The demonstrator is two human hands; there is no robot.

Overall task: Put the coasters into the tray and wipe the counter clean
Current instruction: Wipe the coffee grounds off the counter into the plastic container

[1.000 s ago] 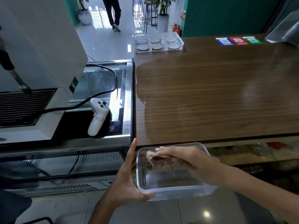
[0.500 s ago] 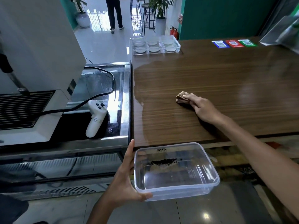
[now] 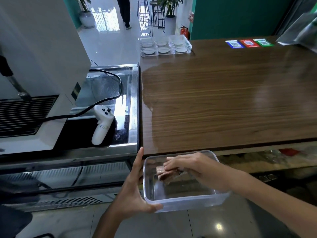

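Observation:
My left hand [image 3: 135, 191] grips the left side of a clear plastic container [image 3: 185, 201], held just below the front edge of the wooden counter [image 3: 223, 103]. Inside the container, my right hand [image 3: 188, 167] presses a brownish cloth [image 3: 165, 173] against its bottom. At the counter's far left corner stands a clear compartment tray [image 3: 188, 47] with round white coasters [image 3: 162, 50] lying in its sections.
Left of the counter a white machine [image 3: 39, 66] stands on a glass-topped cabinet [image 3: 133, 103], with a black cable and a white handheld controller [image 3: 102, 124]. Blue, red and green QR cards [image 3: 248, 43] lie at the counter's far side. A person walks in the background.
My right hand came off the counter top with the cloth, moved toward me and now sits inside the container. The left hand keeps holding the container in place.

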